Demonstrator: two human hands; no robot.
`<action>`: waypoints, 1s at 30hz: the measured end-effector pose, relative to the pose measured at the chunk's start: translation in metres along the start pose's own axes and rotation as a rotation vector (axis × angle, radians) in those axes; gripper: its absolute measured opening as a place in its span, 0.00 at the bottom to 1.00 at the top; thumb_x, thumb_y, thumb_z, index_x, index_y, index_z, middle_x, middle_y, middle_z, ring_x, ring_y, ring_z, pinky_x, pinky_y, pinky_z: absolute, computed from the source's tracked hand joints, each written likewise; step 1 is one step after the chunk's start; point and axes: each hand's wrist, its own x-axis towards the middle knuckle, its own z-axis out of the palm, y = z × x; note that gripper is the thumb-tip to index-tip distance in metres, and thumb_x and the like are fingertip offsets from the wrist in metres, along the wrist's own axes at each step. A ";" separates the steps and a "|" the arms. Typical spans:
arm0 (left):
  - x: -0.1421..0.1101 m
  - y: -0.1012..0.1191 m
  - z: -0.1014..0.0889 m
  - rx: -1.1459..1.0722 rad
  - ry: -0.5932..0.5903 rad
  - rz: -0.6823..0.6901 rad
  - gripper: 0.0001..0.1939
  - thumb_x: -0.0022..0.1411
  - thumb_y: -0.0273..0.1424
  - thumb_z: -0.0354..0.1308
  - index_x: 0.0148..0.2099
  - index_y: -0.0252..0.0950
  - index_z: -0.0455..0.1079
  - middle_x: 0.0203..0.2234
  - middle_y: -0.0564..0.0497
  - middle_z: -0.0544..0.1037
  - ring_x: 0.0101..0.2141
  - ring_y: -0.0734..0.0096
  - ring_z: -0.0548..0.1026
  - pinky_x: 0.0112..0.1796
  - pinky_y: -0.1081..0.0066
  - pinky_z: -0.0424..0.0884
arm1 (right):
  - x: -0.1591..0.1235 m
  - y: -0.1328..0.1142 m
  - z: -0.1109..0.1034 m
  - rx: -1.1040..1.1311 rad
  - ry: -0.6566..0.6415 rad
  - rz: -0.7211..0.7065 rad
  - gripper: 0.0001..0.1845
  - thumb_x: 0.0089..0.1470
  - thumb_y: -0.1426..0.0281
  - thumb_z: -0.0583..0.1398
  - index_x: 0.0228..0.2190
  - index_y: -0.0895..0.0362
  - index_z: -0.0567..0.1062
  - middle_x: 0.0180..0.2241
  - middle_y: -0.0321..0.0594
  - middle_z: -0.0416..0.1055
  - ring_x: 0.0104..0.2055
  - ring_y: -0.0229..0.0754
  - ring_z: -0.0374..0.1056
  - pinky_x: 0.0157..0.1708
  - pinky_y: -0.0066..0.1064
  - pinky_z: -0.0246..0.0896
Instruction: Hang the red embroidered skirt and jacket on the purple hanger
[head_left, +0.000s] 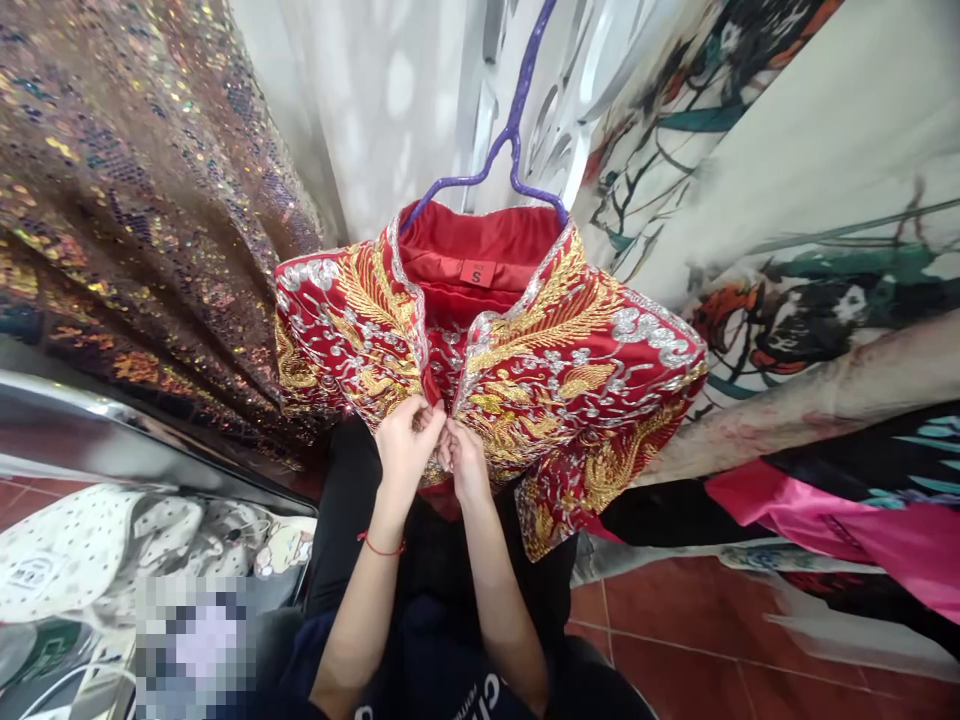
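Note:
A red jacket point(555, 370) with gold and silver embroidery hangs in front of me on a purple hanger point(514, 130). Its collar is parted, and a red label point(478, 273) marked S shows inside the neck. My left hand point(407, 440) pinches the left front edge of the jacket at the chest. Close against it, my right hand point(463, 455) has its fingers closed on the opposite front edge. The two hands meet at the front opening. Whatever small fastener may lie between the fingertips is hidden.
A sequined curtain-like cloth point(150, 200) hangs at the left. Painted pale fabric point(787, 230) hangs at the right, above pink satin cloth point(810, 530). A white dotted cloth point(75, 545) lies at lower left. Red floor tiles point(675, 620) show at lower right.

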 end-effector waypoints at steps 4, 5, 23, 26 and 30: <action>0.005 -0.023 0.020 0.069 -0.073 -0.091 0.12 0.63 0.39 0.58 0.30 0.37 0.71 0.26 0.54 0.78 0.29 0.73 0.73 0.33 0.74 0.62 | 0.012 0.022 -0.010 -0.033 0.045 -0.009 0.22 0.49 0.53 0.62 0.19 0.54 0.63 0.12 0.26 0.56 0.15 0.30 0.48 0.17 0.26 0.44; 0.006 -0.028 0.024 0.094 -0.093 -0.107 0.12 0.63 0.39 0.58 0.31 0.37 0.71 0.26 0.53 0.77 0.28 0.72 0.73 0.32 0.74 0.61 | 0.014 0.028 -0.012 -0.042 0.057 -0.007 0.21 0.50 0.53 0.62 0.19 0.54 0.63 0.12 0.26 0.56 0.15 0.30 0.49 0.17 0.26 0.44; 0.003 -0.076 -0.006 0.170 0.057 -0.241 0.14 0.61 0.41 0.56 0.28 0.38 0.66 0.24 0.55 0.74 0.28 0.73 0.70 0.33 0.74 0.58 | 0.033 0.121 -0.047 -0.277 0.236 0.435 0.20 0.64 0.59 0.61 0.52 0.58 0.73 0.52 0.44 0.72 0.49 0.45 0.73 0.48 0.43 0.73; 0.001 -0.079 -0.002 0.113 0.091 -0.251 0.15 0.61 0.42 0.55 0.27 0.38 0.63 0.22 0.56 0.71 0.26 0.75 0.67 0.32 0.75 0.58 | 0.033 0.125 -0.047 -0.320 0.246 0.477 0.21 0.64 0.60 0.61 0.54 0.58 0.72 0.53 0.45 0.72 0.51 0.46 0.72 0.50 0.45 0.72; 0.003 -0.090 -0.001 0.060 0.175 -0.242 0.15 0.60 0.41 0.56 0.26 0.38 0.61 0.21 0.57 0.68 0.25 0.76 0.64 0.32 0.75 0.58 | 0.031 0.124 -0.049 -0.374 0.251 0.505 0.21 0.64 0.60 0.61 0.54 0.58 0.72 0.54 0.45 0.71 0.51 0.46 0.72 0.50 0.45 0.72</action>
